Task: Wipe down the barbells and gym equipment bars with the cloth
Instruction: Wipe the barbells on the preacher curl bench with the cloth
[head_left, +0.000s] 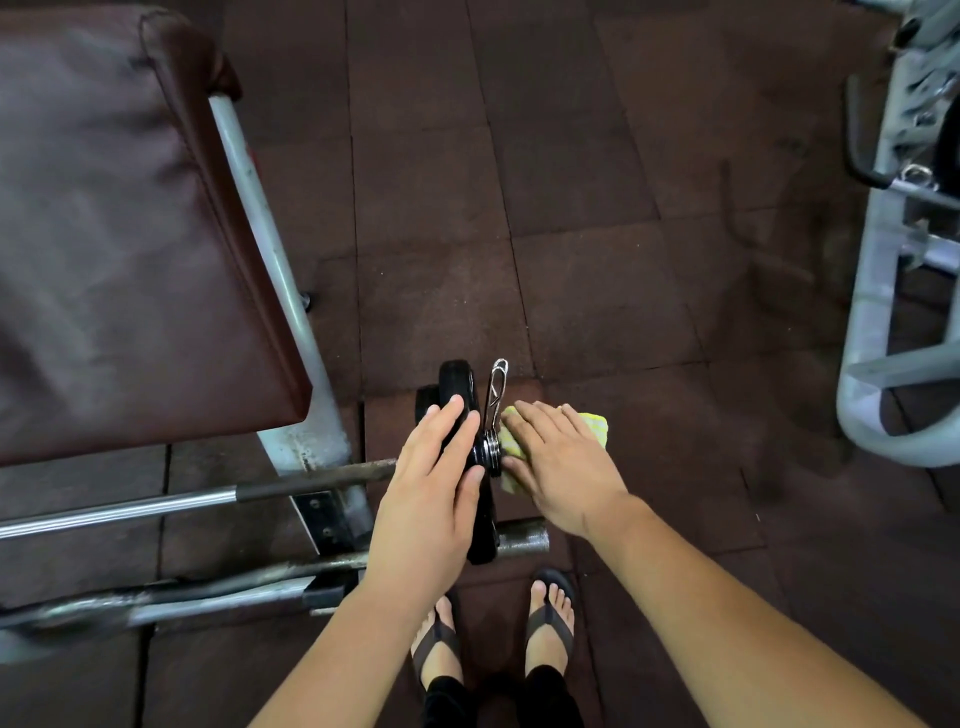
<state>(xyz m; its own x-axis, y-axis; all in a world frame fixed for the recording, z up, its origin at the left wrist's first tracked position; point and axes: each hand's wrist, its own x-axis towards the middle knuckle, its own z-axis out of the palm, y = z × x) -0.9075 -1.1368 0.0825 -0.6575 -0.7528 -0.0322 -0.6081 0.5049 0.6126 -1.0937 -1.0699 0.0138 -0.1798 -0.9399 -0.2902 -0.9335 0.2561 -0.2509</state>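
A barbell (291, 486) lies across the lower left, its chrome and dark shaft running to a black weight plate (457, 382) held by a spring collar (496, 389). My left hand (436, 483) rests flat on the plate with straight fingers. Beyond the collar, my right hand (561, 462) presses a yellow cloth (597, 426) over the bar's end sleeve, which is hidden under it. A second, curved bar (208, 587) lies nearer me, its sleeve end (524, 538) poking out below the plate.
A maroon padded bench (119, 234) on a grey steel frame (280, 270) fills the left. A grey machine frame (878, 291) stands at the right edge. Dark rubber floor tiles (571, 234) lie between. My feet in sandals (493, 623) stand just below the bars.
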